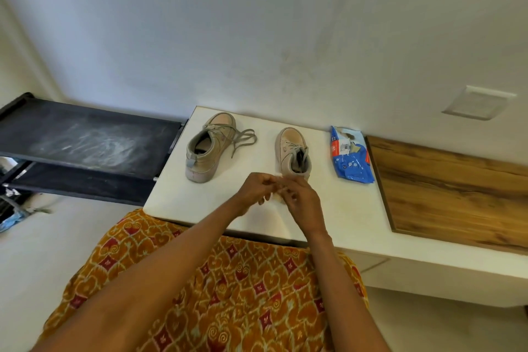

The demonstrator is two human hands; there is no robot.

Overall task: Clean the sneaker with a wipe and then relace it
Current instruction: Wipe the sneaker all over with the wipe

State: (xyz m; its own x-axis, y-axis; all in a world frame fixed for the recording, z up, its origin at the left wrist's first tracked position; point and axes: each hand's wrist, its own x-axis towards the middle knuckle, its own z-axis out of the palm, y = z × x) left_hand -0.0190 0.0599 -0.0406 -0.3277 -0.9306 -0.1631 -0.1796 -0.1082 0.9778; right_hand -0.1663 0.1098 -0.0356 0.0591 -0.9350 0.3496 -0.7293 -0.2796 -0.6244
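Two beige sneakers stand on a white counter [351, 208], toes toward the wall. The left sneaker [208, 148] has its laces loose and spread to the right. The right sneaker [293, 151] sits just beyond my hands. My left hand [257, 191] and my right hand [300, 200] meet over the counter's front part, both pinching a small white wipe [278, 197] between the fingers; most of the wipe is hidden by them. A blue wipes packet [353, 156] lies to the right of the right sneaker.
A black shoe rack [85, 140] with a dusty top shelf stands left of the counter. A wooden panel [457, 191] covers the counter's right part. A wall rises directly behind the sneakers, with a white switch plate [480, 106] at the right.
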